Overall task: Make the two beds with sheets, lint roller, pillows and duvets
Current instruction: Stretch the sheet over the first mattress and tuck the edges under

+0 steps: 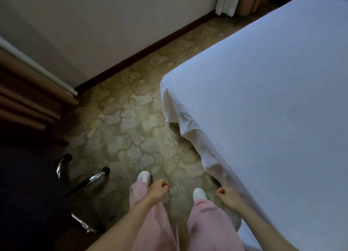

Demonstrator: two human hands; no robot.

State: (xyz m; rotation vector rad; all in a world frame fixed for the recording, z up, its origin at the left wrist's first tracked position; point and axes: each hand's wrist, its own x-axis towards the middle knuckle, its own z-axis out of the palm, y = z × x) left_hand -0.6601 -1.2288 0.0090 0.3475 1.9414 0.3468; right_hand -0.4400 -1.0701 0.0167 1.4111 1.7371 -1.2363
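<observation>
A bed (273,92) covered with a white sheet fills the right side. The sheet's loose edge (190,130) hangs crumpled over the near corner and down the side. My left hand (157,190) hangs over the carpet with its fingers curled and nothing in it. My right hand (228,195) is close beside the hanging sheet at the bed's side, fingers curled; no cloth shows inside it. My legs in pink trousers and white shoes stand between the two hands.
Patterned beige carpet (128,118) spreads between the bed and a pale wall with a dark skirting board (143,51). Chrome chair legs on castors (90,179) stand at the left. Curtains (28,92) hang at the left and far back.
</observation>
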